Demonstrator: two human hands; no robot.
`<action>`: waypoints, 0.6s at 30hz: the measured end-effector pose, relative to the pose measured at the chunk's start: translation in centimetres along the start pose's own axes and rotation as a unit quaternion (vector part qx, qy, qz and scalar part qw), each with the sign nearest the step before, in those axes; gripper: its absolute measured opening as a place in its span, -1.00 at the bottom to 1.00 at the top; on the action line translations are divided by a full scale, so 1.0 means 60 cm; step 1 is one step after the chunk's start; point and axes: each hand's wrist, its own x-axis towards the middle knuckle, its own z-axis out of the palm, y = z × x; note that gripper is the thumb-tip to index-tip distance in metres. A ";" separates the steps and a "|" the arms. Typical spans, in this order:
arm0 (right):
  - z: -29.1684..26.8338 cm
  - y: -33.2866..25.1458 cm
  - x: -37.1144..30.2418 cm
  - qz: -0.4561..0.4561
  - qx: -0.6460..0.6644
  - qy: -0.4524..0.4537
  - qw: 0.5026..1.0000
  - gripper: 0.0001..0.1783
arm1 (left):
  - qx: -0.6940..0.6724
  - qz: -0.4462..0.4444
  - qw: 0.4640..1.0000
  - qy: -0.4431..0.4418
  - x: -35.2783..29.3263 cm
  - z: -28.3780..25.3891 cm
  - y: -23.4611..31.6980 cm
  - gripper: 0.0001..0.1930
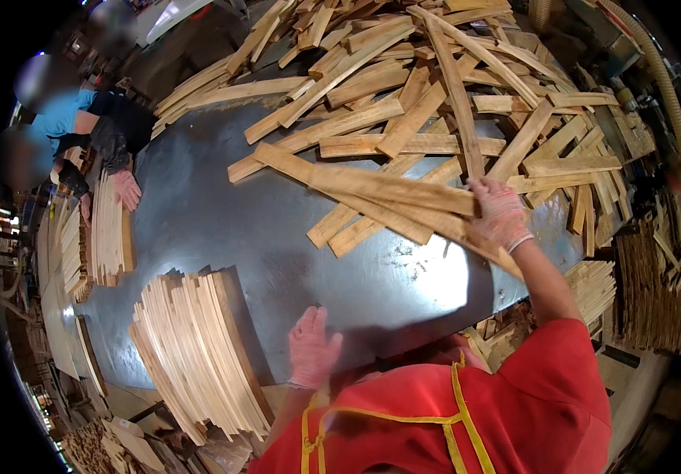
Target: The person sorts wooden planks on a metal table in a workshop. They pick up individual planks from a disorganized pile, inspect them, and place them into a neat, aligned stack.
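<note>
Right grip: clamped on one board
Left grip: spread apart
Slat stack: just left of my left grip

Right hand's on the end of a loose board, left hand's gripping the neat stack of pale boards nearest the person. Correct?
Not quite: the left hand isn't gripping the neat stack of pale boards. The head view shows it open and apart, to the right of the stack. The right hand is indeed on the end of a loose board.
</note>
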 end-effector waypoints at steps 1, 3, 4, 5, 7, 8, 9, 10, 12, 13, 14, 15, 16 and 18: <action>0.040 0.052 -0.008 0.019 -0.006 0.009 1.000 -0.18 | 0.003 0.004 1.000 0.001 0.003 0.002 0.009 -0.27; 0.069 0.067 -0.014 0.025 0.025 0.031 0.999 -0.16 | 0.006 -0.009 0.999 -0.033 0.000 0.006 0.021 -0.27; 0.074 0.039 -0.033 0.013 0.061 0.045 0.997 -0.14 | 0.008 -0.019 0.999 -0.049 -0.002 0.006 0.022 -0.27; 0.078 0.007 -0.054 0.002 0.097 0.058 0.994 -0.13 | 0.009 -0.015 0.999 -0.039 -0.006 0.007 0.020 -0.28; 0.072 -0.066 -0.097 0.051 0.188 -0.025 0.980 -0.12 | 0.007 -0.002 1.000 -0.023 -0.017 0.016 0.020 -0.31; 0.085 -0.095 -0.120 0.079 0.227 -0.024 0.970 -0.13 | -0.002 -0.008 0.999 -0.039 -0.019 0.013 0.025 -0.33; 0.105 -0.117 -0.135 0.106 0.264 -0.021 0.958 -0.14 | -0.012 -0.011 0.998 -0.053 -0.016 0.005 0.031 -0.34; 0.111 -0.137 -0.141 0.134 0.282 -0.034 0.949 -0.17 | -0.021 -0.016 0.997 -0.068 -0.021 0.000 0.032 -0.36; 0.093 -0.173 -0.149 0.152 0.295 -0.086 0.939 -0.17 | -0.017 0.026 0.999 -0.038 -0.037 0.013 0.023 -0.38; 0.080 -0.192 -0.152 0.161 0.299 -0.114 0.934 -0.17 | -0.016 0.046 0.999 -0.023 -0.047 0.017 0.017 -0.39; 0.092 -0.207 -0.158 0.142 0.266 -0.101 0.948 -0.25 | -0.021 0.050 0.998 -0.014 -0.059 0.019 0.006 -0.39; 0.090 -0.217 -0.167 0.136 0.249 -0.114 0.952 -0.29 | -0.027 0.056 0.998 -0.003 -0.066 0.017 -0.002 -0.39; 0.086 -0.225 -0.179 0.130 0.232 -0.127 0.956 -0.33 | -0.032 0.062 0.998 0.008 -0.076 0.016 -0.012 -0.38; 0.087 -0.248 -0.224 0.116 0.211 -0.056 0.969 -0.44 | -0.020 0.033 0.999 0.031 -0.105 0.021 -0.037 -0.39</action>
